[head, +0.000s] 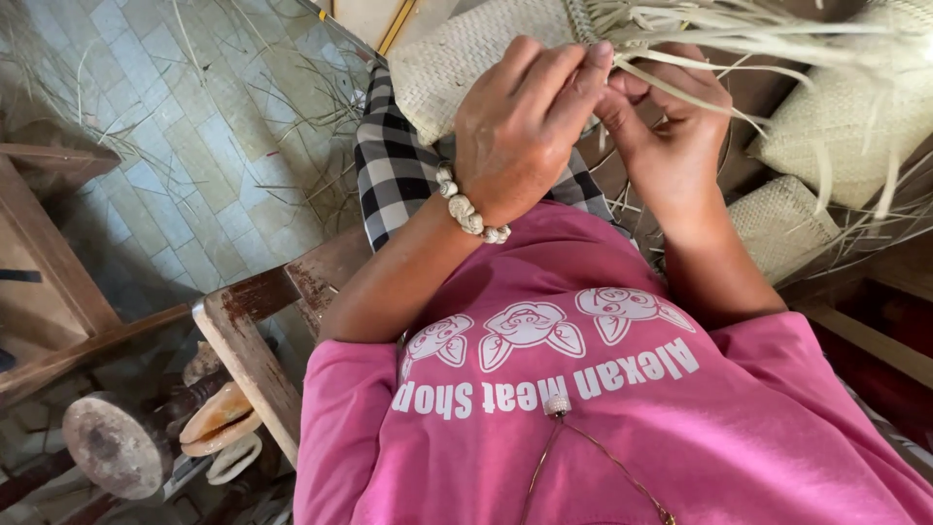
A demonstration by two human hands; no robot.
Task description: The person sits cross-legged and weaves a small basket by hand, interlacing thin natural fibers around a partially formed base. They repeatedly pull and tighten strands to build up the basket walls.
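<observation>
With my left hand (520, 122) and right hand (671, 126) both pinched shut on the loose pale straw strips (680, 73) at the edge of the cream woven mat (466, 58) over my lap, I'd keep them taut and flat.

The woven mat (457, 58) is held over the lap, with the left hand (520, 122) set on its edge and the right hand (671, 126) just beside it to the right. Loose strips (739, 29) are spread beyond the right hand. Two woven bundles (846, 126) are placed further right. The floor (194, 146) is seen to the left, strewn with scraps.
</observation>
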